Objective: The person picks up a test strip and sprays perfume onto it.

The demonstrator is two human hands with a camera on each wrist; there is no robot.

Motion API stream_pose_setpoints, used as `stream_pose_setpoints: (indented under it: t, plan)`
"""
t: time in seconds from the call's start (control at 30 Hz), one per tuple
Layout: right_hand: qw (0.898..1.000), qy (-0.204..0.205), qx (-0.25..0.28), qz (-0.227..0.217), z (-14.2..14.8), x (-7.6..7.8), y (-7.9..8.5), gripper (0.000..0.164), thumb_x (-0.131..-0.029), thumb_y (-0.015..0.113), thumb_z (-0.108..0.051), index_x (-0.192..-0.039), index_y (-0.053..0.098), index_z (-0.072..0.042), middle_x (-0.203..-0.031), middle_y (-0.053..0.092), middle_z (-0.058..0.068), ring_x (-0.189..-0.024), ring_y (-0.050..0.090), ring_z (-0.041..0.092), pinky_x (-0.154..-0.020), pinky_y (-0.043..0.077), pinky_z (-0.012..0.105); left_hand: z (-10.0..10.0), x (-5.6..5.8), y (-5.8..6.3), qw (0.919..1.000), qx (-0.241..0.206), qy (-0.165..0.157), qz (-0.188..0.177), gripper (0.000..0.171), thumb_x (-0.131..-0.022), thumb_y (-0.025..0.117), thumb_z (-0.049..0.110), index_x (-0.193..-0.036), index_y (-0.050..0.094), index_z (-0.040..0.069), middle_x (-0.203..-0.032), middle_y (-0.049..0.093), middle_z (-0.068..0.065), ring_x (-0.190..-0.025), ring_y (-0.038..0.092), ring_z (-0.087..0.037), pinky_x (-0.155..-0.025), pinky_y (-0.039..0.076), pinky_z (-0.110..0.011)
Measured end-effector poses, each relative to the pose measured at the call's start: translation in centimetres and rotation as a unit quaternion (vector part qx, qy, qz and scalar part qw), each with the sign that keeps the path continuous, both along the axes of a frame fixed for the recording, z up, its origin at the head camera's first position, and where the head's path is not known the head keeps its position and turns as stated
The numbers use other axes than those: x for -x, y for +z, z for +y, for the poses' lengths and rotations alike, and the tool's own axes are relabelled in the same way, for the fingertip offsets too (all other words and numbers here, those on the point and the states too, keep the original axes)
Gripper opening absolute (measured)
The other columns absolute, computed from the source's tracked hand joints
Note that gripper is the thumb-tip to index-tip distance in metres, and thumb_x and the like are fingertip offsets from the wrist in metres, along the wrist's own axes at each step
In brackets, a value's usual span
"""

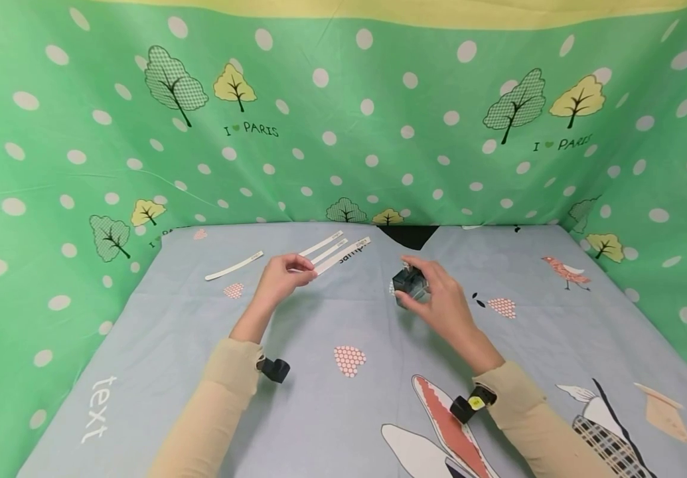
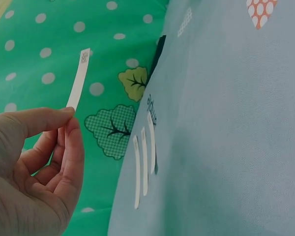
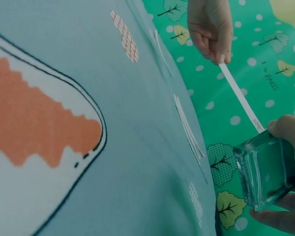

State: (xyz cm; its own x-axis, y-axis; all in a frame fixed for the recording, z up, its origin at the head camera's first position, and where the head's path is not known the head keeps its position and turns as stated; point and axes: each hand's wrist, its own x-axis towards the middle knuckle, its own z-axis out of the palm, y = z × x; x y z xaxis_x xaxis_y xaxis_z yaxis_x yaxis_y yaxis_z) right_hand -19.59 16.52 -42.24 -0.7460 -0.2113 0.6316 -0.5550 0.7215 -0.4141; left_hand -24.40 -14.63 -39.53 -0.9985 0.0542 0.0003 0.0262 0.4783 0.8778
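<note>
My left hand (image 1: 282, 277) pinches one end of a narrow white paper test strip (image 2: 80, 78) between thumb and fingertips. Printed lettering shows at the strip's free end, which points away from the hand, over toward the right. My right hand (image 1: 443, 295) grips a square, dark-tinted glass perfume bottle (image 1: 410, 287), thumb on one side and a finger up at its top. The bottle is held above the cloth, a short gap to the right of the strip in the head view. In the right wrist view the strip's tip overlaps the edge of the bottle (image 3: 265, 169).
Several more white paper strips (image 2: 145, 162) lie side by side on the grey-blue printed cloth (image 1: 319, 411), beyond the left hand. Another strip (image 1: 234, 266) lies apart on the left. Behind the table hangs a green dotted curtain (image 1: 343, 159). Both wrists wear black cameras.
</note>
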Motion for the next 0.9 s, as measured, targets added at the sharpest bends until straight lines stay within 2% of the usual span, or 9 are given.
stream_pose_setpoints:
  t: [0.33, 0.57, 0.9]
  plan:
    - [1.000, -0.004, -0.002, 0.000, 0.3, 0.0, -0.1, 0.064, -0.081, 0.083, -0.023, -0.138, 0.053, -0.021, -0.116, 0.065, 0.013, -0.096, 0.068, 0.030, -0.068, 0.061, 0.040, 0.0, 0.8, -0.7, 0.9999, -0.010, 0.005, -0.012, 0.016, -0.085, 0.075, 0.008, -0.098, 0.070, 0.000, -0.097, 0.073, -0.013, -0.073, 0.063, -0.006, -0.072, 0.057, -0.021]
    - [1.000, -0.008, 0.000, -0.005, 0.5, 0.1, -0.1, 0.064, -0.081, 0.083, -0.022, -0.137, 0.053, -0.021, -0.116, 0.064, 0.014, -0.098, 0.068, 0.031, -0.069, 0.062, 0.040, 0.2, 1.5, -1.3, 0.9994, -0.030, 0.006, -0.018, 0.016, -0.085, 0.074, 0.006, -0.097, 0.069, -0.003, -0.089, 0.071, -0.007, -0.070, 0.061, -0.005, -0.072, 0.060, -0.022]
    - [1.000, -0.003, 0.001, 0.010, 0.6, 0.2, -0.2, 0.065, -0.080, 0.084, -0.021, -0.137, 0.054, -0.019, -0.115, 0.065, 0.014, -0.096, 0.068, 0.030, -0.066, 0.060, 0.039, 0.7, 2.0, -2.0, 0.9987, -0.037, 0.015, -0.031, 0.018, -0.086, 0.074, 0.004, -0.099, 0.068, -0.006, -0.089, 0.068, -0.008, -0.065, 0.062, -0.003, -0.072, 0.060, -0.023]
